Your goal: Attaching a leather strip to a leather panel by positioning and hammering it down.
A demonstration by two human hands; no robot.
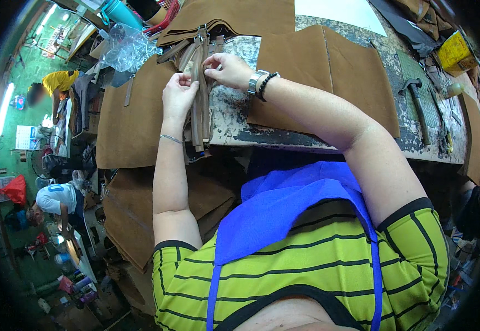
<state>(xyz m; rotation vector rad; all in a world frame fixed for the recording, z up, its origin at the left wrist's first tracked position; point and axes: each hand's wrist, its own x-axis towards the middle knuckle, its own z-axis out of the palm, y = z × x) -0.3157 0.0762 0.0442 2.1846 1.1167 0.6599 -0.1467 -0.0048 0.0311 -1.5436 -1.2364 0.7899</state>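
Several long brown zippers [198,118] lie in a bundle over the worktable's near edge, their lower ends hanging down. My left hand [178,96] is closed at the left side of the bundle, thumb and fingers pinching a zipper. Just right of it and a little farther away, my right hand [227,70] pinches the same bundle between curled fingers. Its fingertips are partly hidden. A brown leather panel [132,118] lies left of the zippers, and another brown panel [298,83] rests under my right forearm. Beyond my hands is a stack of brown panels [234,16].
A hammer [416,107] lies at the right on the worn worktable [284,138], near a yellow packet [456,52]. Clear plastic bags [126,49] and a turquoise bottle [123,15] stand at the far left. More brown pieces [140,204] hang below. Two people work at the left.
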